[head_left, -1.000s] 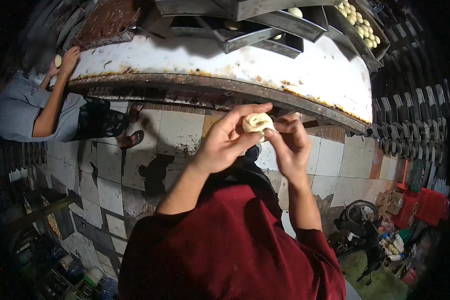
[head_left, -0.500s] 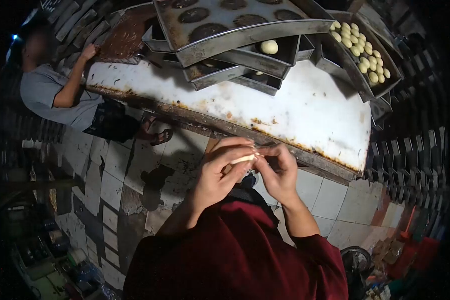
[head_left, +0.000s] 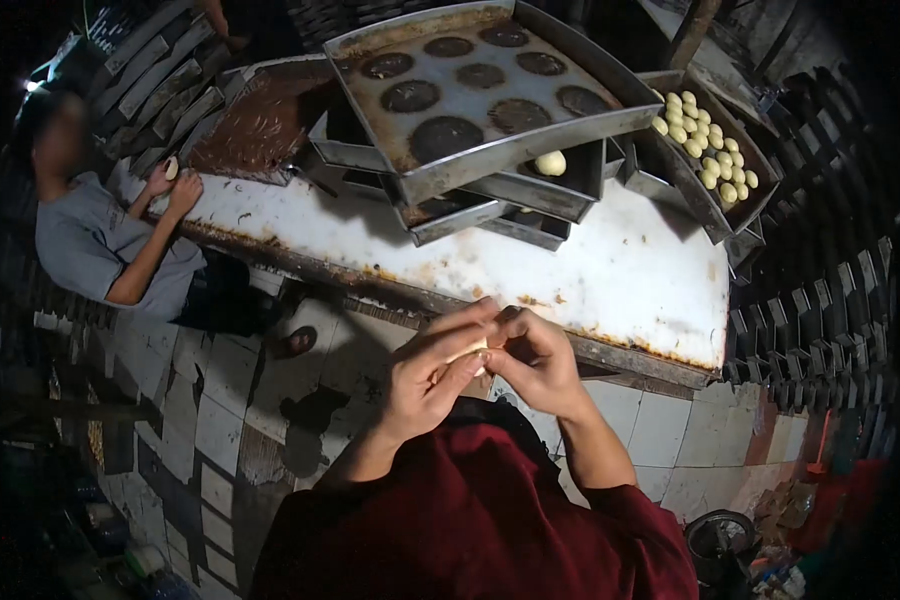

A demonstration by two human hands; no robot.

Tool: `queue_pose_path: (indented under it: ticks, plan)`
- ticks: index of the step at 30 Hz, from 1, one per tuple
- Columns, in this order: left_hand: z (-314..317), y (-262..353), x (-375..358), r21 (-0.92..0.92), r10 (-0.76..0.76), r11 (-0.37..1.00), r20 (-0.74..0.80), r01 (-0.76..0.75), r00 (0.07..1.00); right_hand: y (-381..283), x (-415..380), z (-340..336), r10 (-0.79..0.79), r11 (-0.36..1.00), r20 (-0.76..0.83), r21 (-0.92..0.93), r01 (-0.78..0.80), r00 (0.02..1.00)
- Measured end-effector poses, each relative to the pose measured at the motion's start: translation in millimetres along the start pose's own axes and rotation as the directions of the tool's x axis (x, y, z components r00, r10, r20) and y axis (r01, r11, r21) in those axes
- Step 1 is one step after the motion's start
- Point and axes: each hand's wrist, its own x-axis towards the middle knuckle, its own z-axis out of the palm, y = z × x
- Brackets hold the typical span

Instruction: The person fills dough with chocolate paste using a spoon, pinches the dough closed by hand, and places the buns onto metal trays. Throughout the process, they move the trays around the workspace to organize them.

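Note:
A small pale piece of dough (head_left: 467,352) is between my hands, in front of the table's near edge, partly hidden by the fingers. My left hand (head_left: 433,372) curls around the dough, its thumb pressed against it. On the other side, my right hand (head_left: 537,362) is closed, with thumb and fingertips pinching the edge of the same dough. The fingertips of both hands meet there.
A white-topped table (head_left: 630,290) with a rusty edge bears stacked metal trays (head_left: 530,150), one holding a dough ball (head_left: 550,163). Round dough balls (head_left: 705,140) fill a tray at right. At left, a person (head_left: 120,230) stands by a tray of brown filling (head_left: 260,120).
The camera view has shifted, so more of the trays shows. My fingers have moved around the dough, covering more of it. The other person's second hand now shows, holding a pale piece.

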Motion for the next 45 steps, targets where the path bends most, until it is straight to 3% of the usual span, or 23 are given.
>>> queue_pose_path:
  ticks: [1,3,6,9,10,14,16,18,19,21,22,24,26,28,30,32,33,36,37,40,42,44,45]
  plan:
    - [-3.9,-4.3,-1.9,-0.176,-0.103,0.982,-0.169,0.073,0.980,1.6,3.6,14.4,0.049,0.990,0.001,0.134,-0.049,0.999]
    - [-17.4,-11.4,4.3,-0.467,-0.299,0.880,-0.410,0.083,0.862,7.5,19.9,47.9,-0.263,0.935,-0.050,-0.260,0.242,0.963]
    - [-49.1,-34.6,-3.7,-0.633,-0.500,0.742,-0.302,0.221,0.811,2.9,38.0,83.8,-0.398,0.768,-0.032,-0.559,0.313,0.917]
    - [-82.2,-39.3,-6.5,-0.250,-0.199,0.957,-0.186,0.150,0.962,0.4,58.8,87.7,-0.338,0.804,-0.090,-0.544,0.238,0.937]
    - [-96.0,-44.6,-7.0,-0.008,-0.031,1.000,-0.089,0.030,0.996,7.9,58.6,98.4,-0.085,0.988,-0.249,-0.146,0.050,0.965]
    - [-122.2,-50.8,-0.4,-0.104,-0.041,0.994,0.009,0.042,0.999,8.6,72.6,110.7,0.144,0.990,-0.116,0.006,-0.144,0.983]
    - [-115.5,-67.1,1.2,-0.409,-0.198,0.911,-0.344,0.044,0.918,7.1,80.1,126.0,0.194,0.981,-0.098,-0.007,-0.196,0.976]
    - [-120.0,-73.9,7.3,-0.847,-0.654,0.492,-0.209,0.199,0.727,7.9,87.2,147.2,-0.267,0.770,-0.080,-0.617,0.163,0.960]
    - [-120.6,-79.6,6.6,-0.821,-0.630,0.522,-0.190,0.230,0.753,16.8,89.9,153.5,-0.389,0.627,-0.070,-0.751,0.209,0.919]
    - [-124.4,-78.2,2.2,-0.717,-0.520,0.634,-0.120,0.288,0.846,18.7,93.1,148.1,-0.357,0.687,-0.130,-0.708,0.166,0.925]
    - [-124.1,-77.6,4.7,-0.513,-0.276,0.848,-0.210,0.135,0.938,20.3,94.0,146.8,-0.320,0.753,-0.185,-0.645,0.131,0.929]
    - [-124.1,-71.4,1.6,-0.596,-0.336,0.788,-0.204,0.155,0.920,27.1,99.1,151.4,-0.222,0.972,-0.373,-0.154,0.176,0.901]
    - [-123.7,-80.4,3.5,-0.464,-0.238,0.880,-0.241,0.104,0.941,27.9,101.0,157.0,-0.211,0.970,-0.397,-0.201,0.140,0.893]
    - [-117.7,-75.4,20.2,-0.837,-0.518,0.545,-0.292,0.047,0.804,43.4,100.5,160.6,-0.496,0.760,-0.325,-0.610,0.222,0.805]
    - [-128.5,-64.0,42.8,-0.915,-0.670,0.352,-0.099,0.198,0.736,31.5,105.6,167.8,-0.546,0.539,-0.112,-0.806,0.245,0.831]
    - [-127.4,-74.2,45.4,-0.898,-0.532,0.266,0.165,0.349,0.830,25.2,112.5,152.7,-0.565,0.458,-0.091,-0.862,0.220,0.820]
    - [-128.1,-71.0,41.3,-0.904,-0.465,0.026,0.366,0.426,0.806,24.4,123.5,134.9,-0.627,0.422,-0.041,-0.857,0.295,0.778]
    - [-128.6,-71.4,26.0,-0.812,-0.030,0.026,0.583,0.583,0.812,-31.1,159.9,101.1,-0.400,0.643,-0.050,-0.727,0.242,0.915]
    - [-133.4,-67.0,19.8,-0.728,-0.114,0.095,0.670,0.679,0.734,-44.1,177.5,93.9,-0.443,0.606,-0.124,-0.771,0.195,0.888]
    - [-138.8,-51.4,29.5,-0.786,-0.048,0.279,0.562,0.552,0.825,-61.9,241.3,52.1,-0.544,0.443,-0.143,-0.886,0.139,0.827]
    - [-140.5,-55.2,23.0,-0.799,-0.079,0.245,0.548,0.549,0.833,-35.2,263.8,16.3,-0.054,0.300,-0.097,-0.951,-0.076,0.994]
    - [-145.4,-61.7,14.5,-0.797,-0.136,0.235,0.540,0.556,0.831,30.2,270.0,-16.8,-0.289,0.074,0.439,-0.876,0.477,0.851]
    - [-148.2,-68.7,10.3,-0.812,-0.156,0.255,0.501,0.524,0.851,9.2,267.2,-7.9,-0.206,0.386,0.214,-0.879,0.280,0.955]
